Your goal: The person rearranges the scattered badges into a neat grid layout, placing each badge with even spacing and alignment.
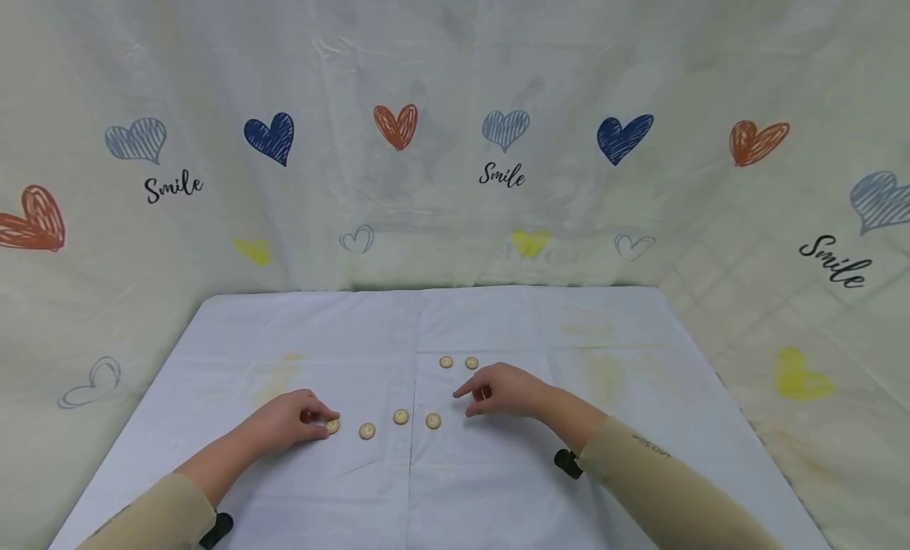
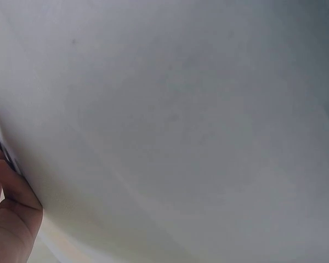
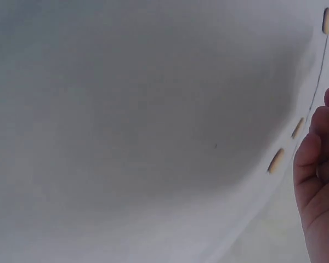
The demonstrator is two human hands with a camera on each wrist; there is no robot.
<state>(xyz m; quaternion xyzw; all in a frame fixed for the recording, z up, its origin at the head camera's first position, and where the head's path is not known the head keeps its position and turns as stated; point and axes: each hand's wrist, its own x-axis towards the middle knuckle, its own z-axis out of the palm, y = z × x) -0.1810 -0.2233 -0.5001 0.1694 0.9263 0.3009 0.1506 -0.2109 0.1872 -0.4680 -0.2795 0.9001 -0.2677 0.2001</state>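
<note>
My left hand (image 1: 283,423) pinches a round wooden button (image 1: 332,427) between thumb and fingertips at the left end of a front row. To its right on the white cloth lie three more buttons: one close by (image 1: 366,431), a middle one (image 1: 401,416) and a right one (image 1: 433,420). Two others, a left button (image 1: 445,362) and a right button (image 1: 471,363), sit farther back. Just in front of that back pair hovers my right hand (image 1: 508,390), holding nothing, its index finger and thumb apart. In the left wrist view the left hand (image 2: 11,208) shows only partly and its button is hidden.
A white cloth (image 1: 490,495) with fold creases and faint yellow stains covers the table. Behind and beside it hangs a pale curtain (image 1: 441,60) printed with hearts and the word Smile. Dark wrist cameras jut from below both sleeves, the right camera (image 1: 567,464) nearer the cloth's middle.
</note>
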